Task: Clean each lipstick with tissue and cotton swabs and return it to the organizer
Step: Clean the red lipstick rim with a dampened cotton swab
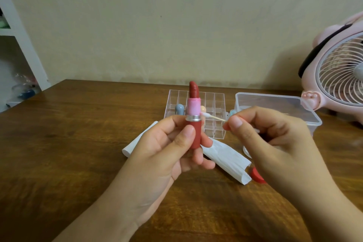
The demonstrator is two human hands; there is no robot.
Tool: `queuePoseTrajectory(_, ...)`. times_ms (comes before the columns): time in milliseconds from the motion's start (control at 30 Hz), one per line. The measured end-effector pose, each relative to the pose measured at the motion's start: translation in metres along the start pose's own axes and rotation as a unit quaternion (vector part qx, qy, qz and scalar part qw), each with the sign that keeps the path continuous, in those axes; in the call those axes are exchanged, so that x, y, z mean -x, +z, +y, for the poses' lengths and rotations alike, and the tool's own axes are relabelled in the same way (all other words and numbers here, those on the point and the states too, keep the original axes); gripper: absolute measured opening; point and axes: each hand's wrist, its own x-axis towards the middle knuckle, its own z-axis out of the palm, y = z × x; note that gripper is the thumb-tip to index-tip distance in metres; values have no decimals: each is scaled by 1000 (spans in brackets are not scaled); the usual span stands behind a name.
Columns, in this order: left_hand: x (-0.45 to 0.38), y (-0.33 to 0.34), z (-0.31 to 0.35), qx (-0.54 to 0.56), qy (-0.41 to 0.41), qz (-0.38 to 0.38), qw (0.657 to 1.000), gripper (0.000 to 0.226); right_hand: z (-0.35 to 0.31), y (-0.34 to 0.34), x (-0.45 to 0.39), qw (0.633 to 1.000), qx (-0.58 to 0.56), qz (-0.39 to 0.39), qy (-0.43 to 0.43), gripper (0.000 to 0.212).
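My left hand (169, 149) grips an uncapped lipstick (193, 112) upright by its red base; it has a pink collar, a silver ring and a dark red bullet wound up. My right hand (267, 137) pinches a cotton swab (213, 117) whose white tip touches the pink collar just above the silver ring. Behind them stands the clear organizer (214, 102) with a blue-capped lipstick (179, 108) and a peach-capped one (203, 108) in its cells. Folded white tissue (227, 158) lies on the table under my hands. A red cap (257, 176) lies beside the tissue.
A clear lidded plastic box (275, 104) sits right of the organizer. A pink desk fan (337, 72) stands at the far right. The brown wooden table (68, 143) meets a wall behind, and a white shelf (21, 45) stands at the left.
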Motion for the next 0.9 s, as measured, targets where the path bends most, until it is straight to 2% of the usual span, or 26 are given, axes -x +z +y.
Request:
queuePoseTrajectory(233,1,3,-1,-53,-11,-7,999,24,0,-1,0,996,50,33,-58,18)
queuePoseTrajectory(400,1,4,1,-71,-4,29,997,29,1,1,3,997,21,13,-67,22)
queuePoseTrajectory(533,1,5,1,-100,14,54,993,34,-2,-1,1,993,73,38,-84,18)
queuePoseTrajectory(767,1,5,0,-107,31,71,991,29,0,1,3,995,50,24,-83,19)
queuePoseTrajectory(900,0,3,-1,-130,36,69,988,16,-2,-1,2,993,68,46,-87,18)
